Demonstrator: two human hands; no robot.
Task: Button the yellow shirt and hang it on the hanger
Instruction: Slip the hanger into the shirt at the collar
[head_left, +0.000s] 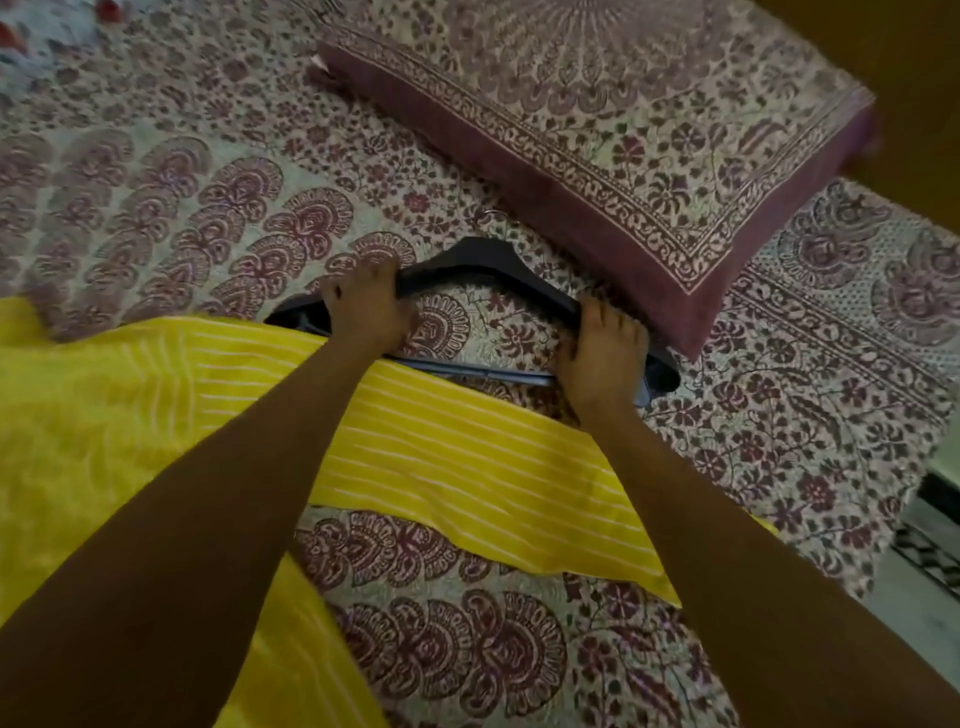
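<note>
Both hands out over the bed (156, 208), spread with a cream sheet block-printed in maroon florals. Left hand (363, 306) curled closed around the left shoulder of the dark plastic clothes hanger (478, 260); right hand (602, 348) closed likewise around the right shoulder, near its tip. Hanger lying low over the sheet, metal hook (493, 215) faint and pointing away toward the matching printed pillow (623, 130), just beside the hanger's right end.

Yellow shirt with thin white stripes (441, 457) spread flat on the bed beneath both forearms, one edge overlapping the hanger's lower bar near the left hand. Placket and buttons hidden from here, so no telling whether the buttoning is done; probably at the hanging stage, judging by the two-handed grip.

Risks, as a guess: lower bar catching the shirt's edge on the lift and dragging the cloth into a heap; hook snagging the sheet or knocking into the pillow if swung that way; a shoulder tip pushed through a buttoned neck at an angle, straining the top button or stretching the collar; thin fabric sliding off one smooth sloped shoulder if seated unevenly. Dim light also likely to make lining up the collar harder.

No containers in view: no box, basket or drawer, nothing held inside anything.
</note>
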